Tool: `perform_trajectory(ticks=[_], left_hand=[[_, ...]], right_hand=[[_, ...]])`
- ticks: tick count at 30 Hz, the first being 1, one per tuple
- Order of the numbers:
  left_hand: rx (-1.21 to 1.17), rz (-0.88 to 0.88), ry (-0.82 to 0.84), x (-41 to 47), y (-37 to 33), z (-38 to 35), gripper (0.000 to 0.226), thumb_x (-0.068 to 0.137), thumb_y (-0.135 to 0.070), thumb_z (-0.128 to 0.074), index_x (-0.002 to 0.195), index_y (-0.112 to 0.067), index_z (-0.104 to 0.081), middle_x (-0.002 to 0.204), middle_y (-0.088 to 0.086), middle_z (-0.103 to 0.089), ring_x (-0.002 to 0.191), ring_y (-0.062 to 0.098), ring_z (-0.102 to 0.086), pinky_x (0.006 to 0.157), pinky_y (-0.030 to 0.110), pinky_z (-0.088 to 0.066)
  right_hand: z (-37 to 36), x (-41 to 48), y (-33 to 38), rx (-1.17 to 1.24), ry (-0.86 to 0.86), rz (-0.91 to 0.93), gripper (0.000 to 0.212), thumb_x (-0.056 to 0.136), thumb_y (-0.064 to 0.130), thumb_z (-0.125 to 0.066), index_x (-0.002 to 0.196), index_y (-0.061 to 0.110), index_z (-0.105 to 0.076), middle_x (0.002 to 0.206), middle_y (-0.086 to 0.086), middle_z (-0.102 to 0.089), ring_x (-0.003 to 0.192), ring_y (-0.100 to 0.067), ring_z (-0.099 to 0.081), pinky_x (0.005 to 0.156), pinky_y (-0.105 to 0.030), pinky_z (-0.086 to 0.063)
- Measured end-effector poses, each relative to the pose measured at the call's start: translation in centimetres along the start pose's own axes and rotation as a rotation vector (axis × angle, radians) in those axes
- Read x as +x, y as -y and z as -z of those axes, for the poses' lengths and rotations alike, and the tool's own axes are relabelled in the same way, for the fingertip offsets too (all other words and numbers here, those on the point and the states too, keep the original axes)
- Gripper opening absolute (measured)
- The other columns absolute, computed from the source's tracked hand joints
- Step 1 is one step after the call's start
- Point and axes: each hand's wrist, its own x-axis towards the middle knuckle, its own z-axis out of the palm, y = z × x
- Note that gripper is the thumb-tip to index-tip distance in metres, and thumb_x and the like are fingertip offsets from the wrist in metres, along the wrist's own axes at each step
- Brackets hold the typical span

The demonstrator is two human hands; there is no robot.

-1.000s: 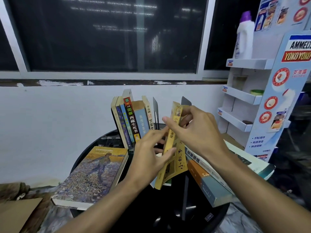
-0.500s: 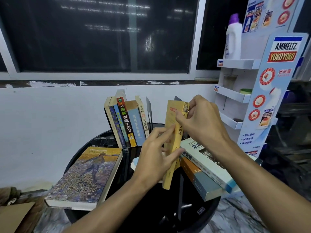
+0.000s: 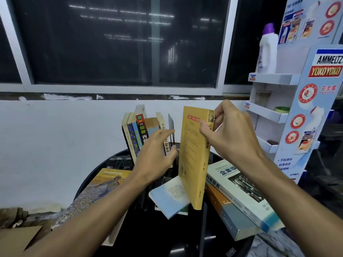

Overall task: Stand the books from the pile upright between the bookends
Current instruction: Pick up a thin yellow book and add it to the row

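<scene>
Lifted higher than before and held nearly straight up: yellow book (image 3: 194, 156), pinched near its top corner by right hand (image 3: 232, 134), above the black round table (image 3: 185, 238). Let go of the book now: left hand (image 3: 156, 154), fingers loose and spread, reaching to the dark bookend (image 3: 171, 125) beside the standing books (image 3: 143, 130). Lying flat at right: book pile (image 3: 241, 199).
</scene>
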Motion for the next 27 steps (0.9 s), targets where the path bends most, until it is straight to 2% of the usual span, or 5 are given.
perform_trajectory(ticks=[3,7,12,15,27], left_hand=[[0.13,0.029,0.016,2.1,2.3,0.3,0.055,0.094,-0.028,-0.063,0.147,-0.02,-0.048,0.145,-0.006,-0.049,0.13,0.014,-0.049,0.102,0.043,-0.05],[0.267,0.04,0.058,4.5,4.1,0.1,0.062,0.095,-0.029,-0.061,0.152,-0.018,-0.039,0.154,-0.005,-0.04,0.138,0.015,-0.043,0.107,0.045,-0.046],[0.375,0.037,0.104,6.6,5.3,-0.9,0.066,0.097,-0.031,-0.059,0.156,-0.017,-0.032,0.161,-0.003,-0.032,0.147,0.015,-0.032,0.111,0.039,-0.04],[0.405,0.041,0.133,7.2,5.7,-1.3,0.067,0.098,-0.03,-0.058,0.157,-0.016,-0.028,0.163,-0.001,-0.029,0.149,0.015,-0.028,0.113,0.037,-0.037],[0.402,0.043,0.11,7.0,7.2,-1.3,0.067,0.099,-0.034,-0.057,0.157,-0.019,-0.028,0.16,-0.006,-0.031,0.136,0.019,-0.047,0.097,0.04,-0.053]], right_hand=[[-0.5,0.4,0.4,0.028,0.0,0.018,0.029,0.089,0.032,-0.071,0.086,0.015,-0.048,0.07,0.004,-0.06,0.064,-0.008,-0.056,0.057,-0.021,-0.043],[-1.3,1.1,0.8,0.037,0.014,0.036,0.029,0.09,0.034,-0.07,0.086,0.017,-0.047,0.071,0.005,-0.059,0.064,-0.008,-0.056,0.051,-0.018,-0.039],[-2.6,2.0,1.0,0.028,0.029,0.059,0.028,0.091,0.034,-0.069,0.088,0.018,-0.047,0.071,0.006,-0.057,0.063,-0.007,-0.055,0.048,-0.017,-0.037],[-3.3,2.6,1.0,0.026,0.037,0.064,0.028,0.091,0.035,-0.07,0.088,0.018,-0.047,0.072,0.007,-0.058,0.064,-0.007,-0.056,0.05,-0.02,-0.043],[-4.5,4.6,1.6,0.025,0.041,0.118,0.028,0.091,0.031,-0.069,0.089,0.017,-0.045,0.073,0.006,-0.056,0.066,-0.01,-0.056,0.055,-0.025,-0.048]])
